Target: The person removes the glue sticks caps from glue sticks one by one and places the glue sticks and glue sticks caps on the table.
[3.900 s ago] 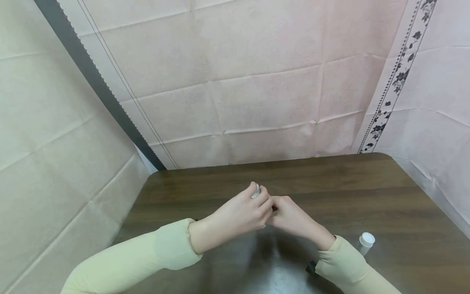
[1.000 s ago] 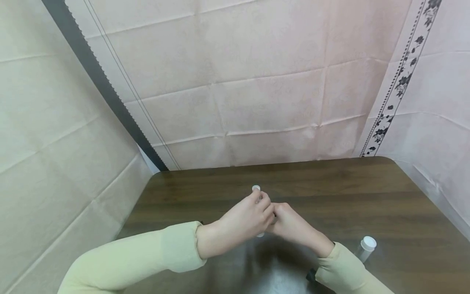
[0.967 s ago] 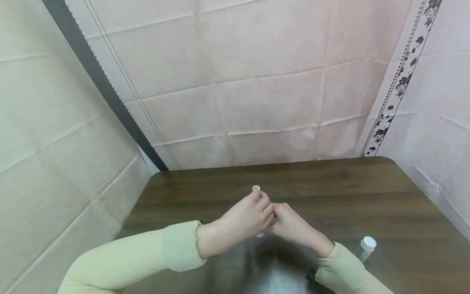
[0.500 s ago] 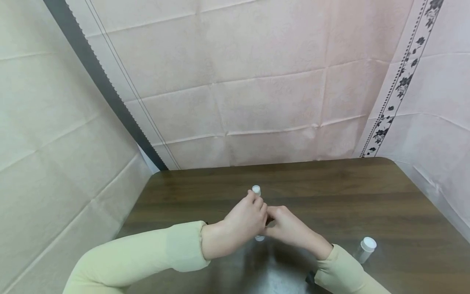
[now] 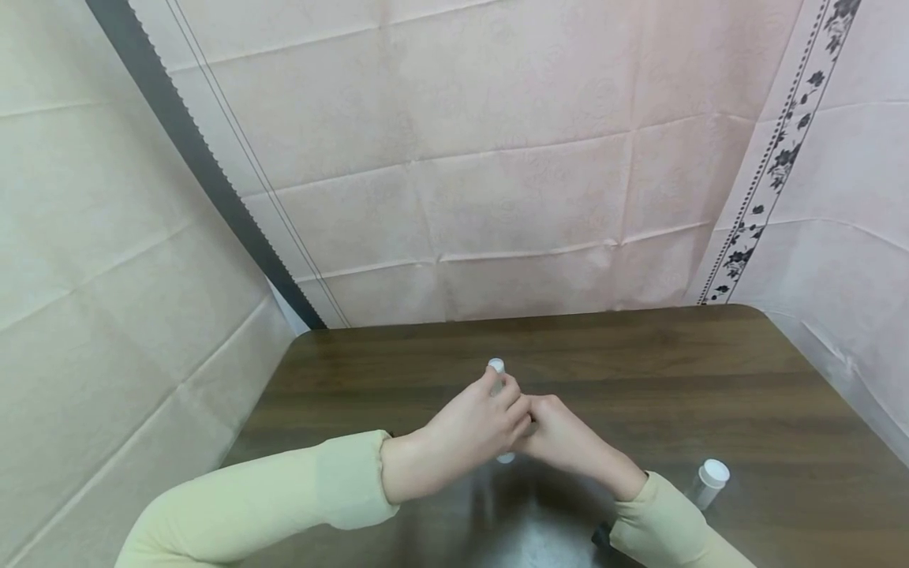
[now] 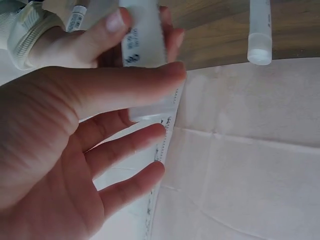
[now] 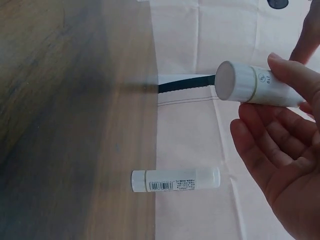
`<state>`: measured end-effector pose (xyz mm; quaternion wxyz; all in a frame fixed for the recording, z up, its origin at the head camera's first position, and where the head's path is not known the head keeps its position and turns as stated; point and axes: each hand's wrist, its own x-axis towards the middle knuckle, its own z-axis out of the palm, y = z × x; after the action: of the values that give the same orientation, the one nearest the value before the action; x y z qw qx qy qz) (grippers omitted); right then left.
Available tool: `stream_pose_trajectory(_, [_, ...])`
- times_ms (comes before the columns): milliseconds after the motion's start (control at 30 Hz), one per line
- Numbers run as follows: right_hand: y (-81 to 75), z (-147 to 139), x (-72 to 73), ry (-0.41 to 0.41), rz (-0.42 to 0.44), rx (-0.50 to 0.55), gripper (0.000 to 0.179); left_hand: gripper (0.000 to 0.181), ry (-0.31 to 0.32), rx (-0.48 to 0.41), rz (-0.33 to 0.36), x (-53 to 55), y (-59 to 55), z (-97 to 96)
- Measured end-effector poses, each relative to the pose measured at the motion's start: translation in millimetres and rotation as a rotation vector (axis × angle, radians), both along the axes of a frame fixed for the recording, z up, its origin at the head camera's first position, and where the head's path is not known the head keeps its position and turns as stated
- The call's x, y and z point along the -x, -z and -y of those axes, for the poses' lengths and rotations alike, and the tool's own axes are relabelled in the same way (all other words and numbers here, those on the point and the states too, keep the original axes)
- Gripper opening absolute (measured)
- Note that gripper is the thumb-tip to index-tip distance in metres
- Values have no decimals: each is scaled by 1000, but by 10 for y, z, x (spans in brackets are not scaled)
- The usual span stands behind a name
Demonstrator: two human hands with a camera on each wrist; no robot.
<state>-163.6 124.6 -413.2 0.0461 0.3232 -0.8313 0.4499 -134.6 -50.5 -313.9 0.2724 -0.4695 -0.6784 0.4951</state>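
Both hands meet over the middle of the table on one white glue stick (image 6: 142, 45) with a printed label; the head view shows only its lower end below the fingers. My left hand (image 5: 472, 426) pinches its clear cap end between thumb and index finger, the other fingers spread loosely. Lower on the body, my right hand (image 5: 568, 434) grips with thumb and fingers. The white base with a gold-toned ring points down in the right wrist view. Just beyond the hands stands a second glue stick (image 7: 175, 180), upright, its barcode showing.
A third white-topped stick (image 5: 710, 475) stands upright at the right, beside the right sleeve. The brown wooden table (image 5: 398, 355) ends at pale cloth walls (image 5: 525, 197) behind and on both sides. A small dark object (image 5: 601, 535) shows beside the right cuff.
Over the last half second my left hand has turned on the held glue stick, its fingers lifting slightly. My right fingers have closed in against it. The standing sticks have stayed put.
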Motion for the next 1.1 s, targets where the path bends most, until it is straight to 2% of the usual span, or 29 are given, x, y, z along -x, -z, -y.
stream_pose_trajectory(167, [9, 16, -9, -27, 2, 2, 13, 21, 11, -39, 14, 18, 10, 5])
stream_pose_trajectory(567, [18, 42, -18, -19, -2, -17, 16, 20, -40, -81, 64, -25, -7, -8])
stream_pose_trajectory(667, [24, 39, -17, -13, -10, -19, 15, 24, -35, -62, 50, -33, -19, 3])
stream_pose_trajectory(900, [24, 9, -15, 11, -39, -10, 16, 29, 26, -50, 4, -30, -41, 36])
stream_pose_trajectory(1100, [15, 14, -32, 21, -34, 0, 17, 29, 16, -39, -12, -31, -37, 32])
